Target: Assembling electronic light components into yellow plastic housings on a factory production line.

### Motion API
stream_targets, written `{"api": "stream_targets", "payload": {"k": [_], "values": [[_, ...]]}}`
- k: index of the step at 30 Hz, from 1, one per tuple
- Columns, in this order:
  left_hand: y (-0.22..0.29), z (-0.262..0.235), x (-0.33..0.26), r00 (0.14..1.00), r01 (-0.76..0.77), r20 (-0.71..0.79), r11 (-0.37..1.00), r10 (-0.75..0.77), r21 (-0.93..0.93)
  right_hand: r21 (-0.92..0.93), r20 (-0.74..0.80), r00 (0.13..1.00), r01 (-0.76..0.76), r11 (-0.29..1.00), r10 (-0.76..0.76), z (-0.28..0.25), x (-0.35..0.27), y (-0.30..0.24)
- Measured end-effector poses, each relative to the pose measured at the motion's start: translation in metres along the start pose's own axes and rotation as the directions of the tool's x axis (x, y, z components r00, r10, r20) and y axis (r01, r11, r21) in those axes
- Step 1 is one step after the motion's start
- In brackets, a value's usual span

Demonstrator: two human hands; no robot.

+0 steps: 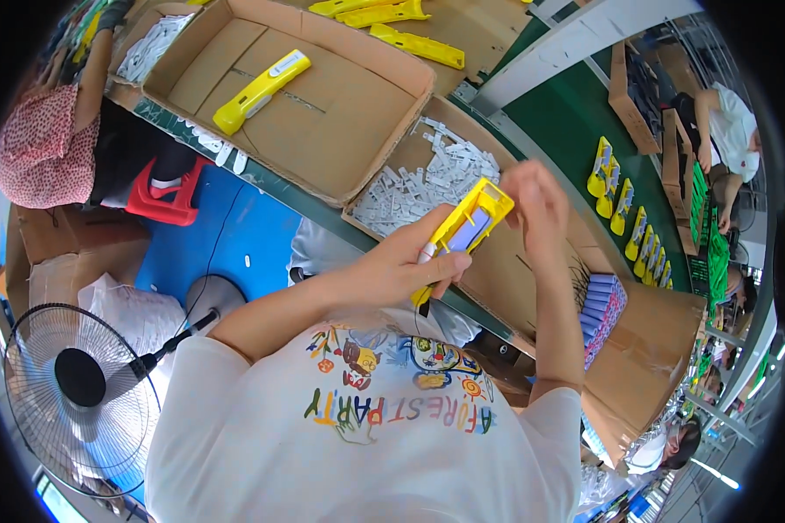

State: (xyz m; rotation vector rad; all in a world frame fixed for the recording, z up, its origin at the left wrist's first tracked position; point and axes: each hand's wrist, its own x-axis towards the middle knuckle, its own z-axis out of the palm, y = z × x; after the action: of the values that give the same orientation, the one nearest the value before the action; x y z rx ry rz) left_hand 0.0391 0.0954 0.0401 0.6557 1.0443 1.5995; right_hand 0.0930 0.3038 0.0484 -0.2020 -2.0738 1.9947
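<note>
My left hand (419,261) is closed round a yellow plastic flashlight housing (494,199), which it holds tilted in front of my chest. The housing's open side faces up, and a purple cylindrical battery (469,229) lies in it. My left thumb rests by the lower end of the battery. Close beside the upper end of the housing is my right hand (539,209), its fingers bent and partly smeared by motion. Whether it holds anything small cannot be made out. Below both hands, a cardboard box holds many small white plastic parts (427,179).
A shallow cardboard tray (366,74) holds one yellow flashlight (262,91). Purple batteries (597,305) stand bundled at the right. Yellow housings (645,244) line the green conveyor (549,113). A fan (80,376) stands at the left, near a red stool (166,192). Other people work nearby.
</note>
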Motion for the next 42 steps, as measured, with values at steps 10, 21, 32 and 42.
{"api": "stream_targets", "payload": {"k": [10, 21, 32, 42], "values": [[0.038, -0.077, -0.064, 0.708, -0.462, -0.609, 0.886, 0.358, -0.016, -0.895, 0.429, 0.901, 0.433, 0.105, -0.062, 0.047, 0.086, 0.052], [0.020, -0.052, -0.050, 0.801, -0.411, -0.552, 0.884, 0.233, -0.224, -0.699, 0.681, 0.731, 0.664, 0.265, -0.036, 0.017, 0.091, 0.037], [0.006, -0.026, -0.029, 0.898, -0.170, -0.424, 0.981, 0.117, -0.089, -0.391, 0.133, 0.957, 0.289, 0.874, -0.258, 0.024, 0.025, 0.001], [-0.003, -0.013, -0.009, 0.817, -0.437, -0.451, 0.896, 0.359, -0.079, -0.603, 0.315, 0.766, 0.618, 0.504, -0.561, 0.046, 0.013, -0.003]]}}
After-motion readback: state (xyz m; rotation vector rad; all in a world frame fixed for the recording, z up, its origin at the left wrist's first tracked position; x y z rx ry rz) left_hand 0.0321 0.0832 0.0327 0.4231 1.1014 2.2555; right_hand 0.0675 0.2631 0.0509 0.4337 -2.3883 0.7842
